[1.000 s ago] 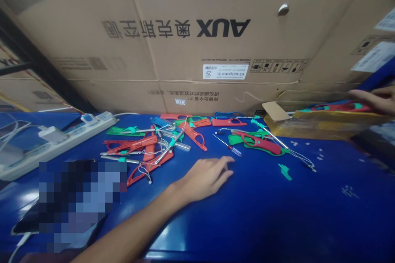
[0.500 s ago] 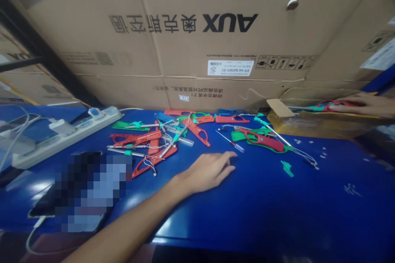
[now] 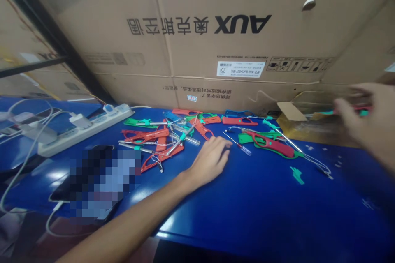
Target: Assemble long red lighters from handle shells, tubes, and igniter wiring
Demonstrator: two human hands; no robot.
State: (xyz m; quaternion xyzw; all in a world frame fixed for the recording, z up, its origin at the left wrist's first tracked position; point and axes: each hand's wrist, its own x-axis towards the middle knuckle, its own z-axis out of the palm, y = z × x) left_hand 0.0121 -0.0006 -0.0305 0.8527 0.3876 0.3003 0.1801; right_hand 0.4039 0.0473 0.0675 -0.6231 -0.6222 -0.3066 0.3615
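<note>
My left hand (image 3: 211,158) rests on the blue table with its fingers loosely bent, the thumb apart, and nothing in it. Just beyond its fingertips lies a small screwdriver (image 3: 245,149) with a clear handle. At the right edge, my right hand (image 3: 375,121), somewhat blurred, grips a red stick lighter (image 3: 354,109) with green parts, over the open cardboard box (image 3: 305,125). A red lighter half (image 3: 271,144) with a green half beneath it lies between the hands. Behind my left hand is a heap of red and green casing halves (image 3: 145,135), metal tubes and wires.
A white power strip (image 3: 92,125) with plugs stands at the left. Two phones, partly pixelated, lie in front of it, a dark one (image 3: 58,191) with a cable. A large carton (image 3: 191,57) walls off the back. A small green part (image 3: 297,175) lies at the right.
My right hand has come further into view, raising the red lighter at the box. My left hand has shifted slightly, its fingertips now nearer the red casing. The whole view has swung a little left.
</note>
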